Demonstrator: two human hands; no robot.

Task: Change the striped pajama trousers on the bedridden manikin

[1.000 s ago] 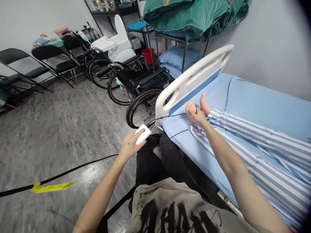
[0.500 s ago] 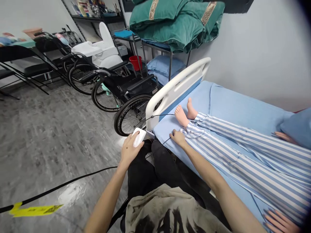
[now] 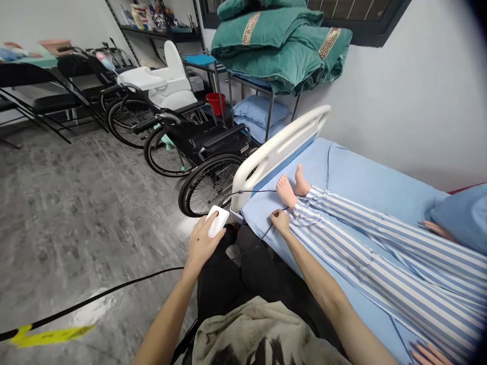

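Observation:
My left hand grips a small white rounded box-like device, held in front of the bed's end; its exact kind cannot be made out. Over the mattress edge, my right hand pinches a thin black cable, which runs down toward my lap. Just beyond those fingers lie the bare feet of a manikin-like figure on its back. Blue-and-white striped trousers cover its legs. Another black cable stretches from the footboard side to the nearer foot.
A cream footboard closes the end of the blue-sheeted bed. Behind it stand a folding wheelchair and a white commode seat. Green quilts lie on a metal rack. A thick black cord with yellow tape crosses at left.
The view has tilted up slightly, so the scene sits lower. My right fingers have curled more tightly on the cable, close to the ankle. My left hand keeps the white device.

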